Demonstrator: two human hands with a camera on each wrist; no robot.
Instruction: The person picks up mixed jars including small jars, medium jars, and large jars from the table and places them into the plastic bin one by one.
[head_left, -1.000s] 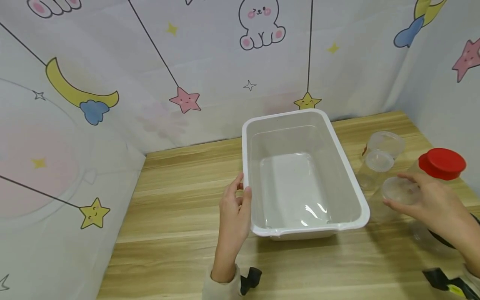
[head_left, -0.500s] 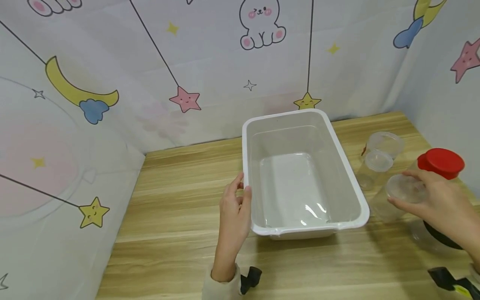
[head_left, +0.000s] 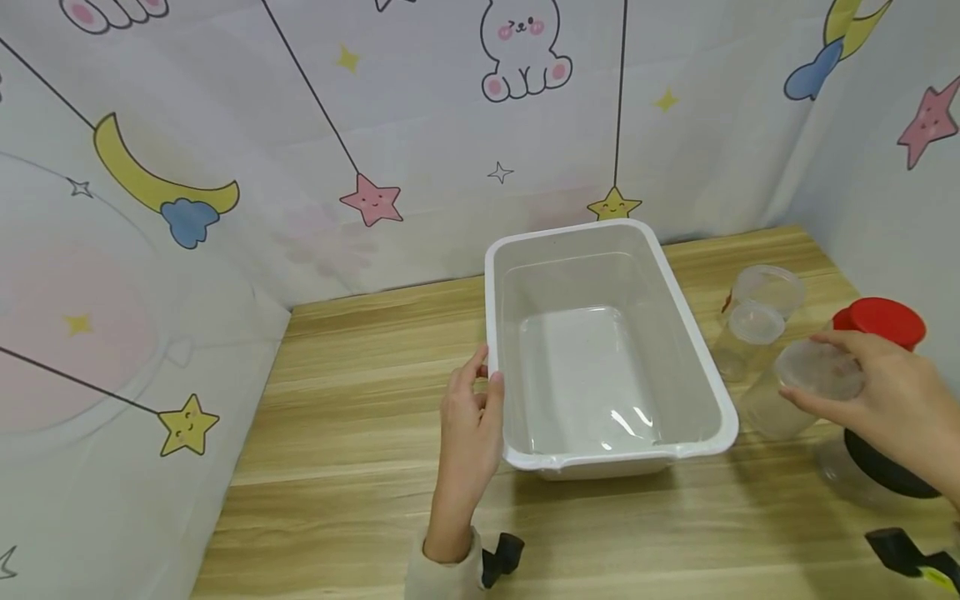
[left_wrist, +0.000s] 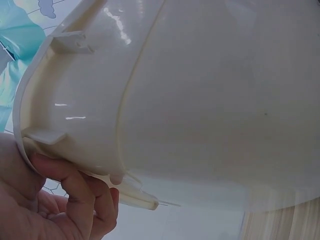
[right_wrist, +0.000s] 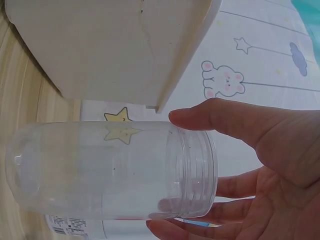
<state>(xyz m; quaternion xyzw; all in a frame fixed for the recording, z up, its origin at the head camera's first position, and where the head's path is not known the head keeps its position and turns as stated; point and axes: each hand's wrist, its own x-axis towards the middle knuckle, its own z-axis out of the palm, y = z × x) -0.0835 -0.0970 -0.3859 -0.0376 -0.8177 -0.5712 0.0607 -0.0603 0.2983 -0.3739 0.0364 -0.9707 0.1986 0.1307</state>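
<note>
A large white plastic basin (head_left: 577, 375) stands on the wooden table, with nothing inside it. My left hand (head_left: 472, 417) grips its left rim; the left wrist view shows the fingers (left_wrist: 75, 187) curled under that rim, against the outer wall (left_wrist: 210, 105). To the right of the basin, my right hand (head_left: 892, 392) holds a clear plastic jar (head_left: 780, 412) around its threaded, lidless mouth. Seen from the right wrist, thumb and fingers lie on opposite sides of the jar (right_wrist: 110, 170). Whether its base touches the table I cannot tell.
Two more clear containers (head_left: 756, 325) stand behind the held jar. At the right are a red-lidded jar (head_left: 888, 321) and a black-lidded clear one (head_left: 888, 467), partly hidden by my right hand. A patterned curtain (head_left: 435, 125) closes off the back and sides.
My right hand has shifted slightly right, and the mouth of the clear jar has moved right with it, tilting the jar. The left hand and basin stay in place.
</note>
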